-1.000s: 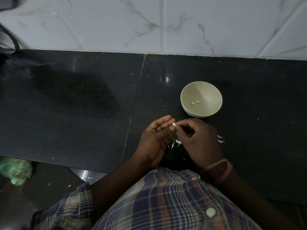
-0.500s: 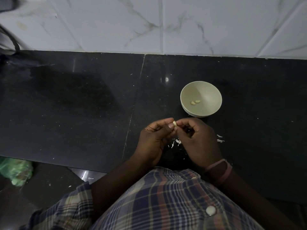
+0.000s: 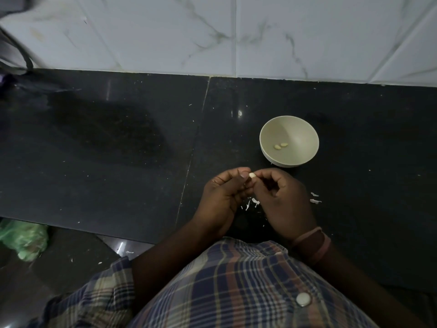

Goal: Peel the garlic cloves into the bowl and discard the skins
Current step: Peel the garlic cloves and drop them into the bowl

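A small pale garlic clove sits between the fingertips of both hands, just in front of the bowl. My left hand pinches it with thumb and curled fingers. My right hand pinches it from the other side, fingers curled. The cream bowl stands on the black counter a little beyond the hands and holds two peeled cloves. White garlic skins lie scattered on the counter under and beside the hands, with more skin scraps to the right.
The black stone counter ends at a white tiled wall behind. A green plastic bag lies on the floor at lower left, below the counter's front edge. A dark cable runs at the far left.
The hands have stayed in place over the skins. The fingers have shifted slightly on the clove, and more of it shows between the fingertips now.
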`<action>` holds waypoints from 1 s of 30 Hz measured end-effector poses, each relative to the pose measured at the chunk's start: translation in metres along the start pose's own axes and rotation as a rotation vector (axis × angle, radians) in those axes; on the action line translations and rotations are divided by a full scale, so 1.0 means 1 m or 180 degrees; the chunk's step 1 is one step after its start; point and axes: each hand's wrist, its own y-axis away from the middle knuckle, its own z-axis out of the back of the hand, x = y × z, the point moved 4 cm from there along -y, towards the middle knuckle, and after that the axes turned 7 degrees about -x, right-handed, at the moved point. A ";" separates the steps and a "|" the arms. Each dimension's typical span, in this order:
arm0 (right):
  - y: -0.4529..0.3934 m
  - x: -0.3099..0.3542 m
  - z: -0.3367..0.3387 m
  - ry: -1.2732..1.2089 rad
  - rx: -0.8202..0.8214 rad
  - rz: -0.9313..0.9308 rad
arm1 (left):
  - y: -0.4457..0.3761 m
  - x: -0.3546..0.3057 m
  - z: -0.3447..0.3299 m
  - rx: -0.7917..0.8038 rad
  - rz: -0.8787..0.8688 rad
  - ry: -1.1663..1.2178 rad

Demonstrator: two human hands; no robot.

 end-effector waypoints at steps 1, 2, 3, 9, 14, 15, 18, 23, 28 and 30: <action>0.000 -0.001 -0.001 -0.0169 0.0002 -0.0175 | 0.000 0.000 0.000 -0.0013 -0.0006 0.0023; 0.000 -0.002 -0.002 -0.0345 0.0001 -0.0326 | -0.001 0.000 0.001 -0.0033 -0.0020 0.0034; 0.000 -0.002 -0.002 -0.0524 0.0003 -0.0452 | -0.002 0.001 0.003 -0.0061 -0.0038 0.0033; 0.000 -0.002 -0.001 -0.0529 -0.0033 -0.0417 | 0.000 -0.001 0.002 -0.0039 -0.0051 -0.0055; -0.001 0.004 0.004 0.0037 -0.0244 0.0178 | -0.002 0.002 0.000 0.0016 -0.0051 -0.0071; -0.002 0.006 0.004 0.0111 -0.0273 0.0277 | -0.002 0.002 0.000 0.0016 -0.0050 -0.0064; -0.002 0.010 0.006 0.0222 -0.0281 0.0483 | -0.001 0.001 0.000 0.0032 -0.0041 -0.0014; -0.001 0.015 0.006 0.0004 -0.0177 0.0295 | -0.001 0.000 0.001 0.0011 -0.0152 -0.0030; -0.005 0.011 0.006 -0.0165 -0.0088 -0.0134 | -0.001 -0.001 0.005 -0.0124 -0.0470 -0.0457; -0.005 0.009 0.006 -0.0208 -0.0074 -0.0211 | 0.000 -0.005 0.006 -0.0157 -0.0741 -0.0794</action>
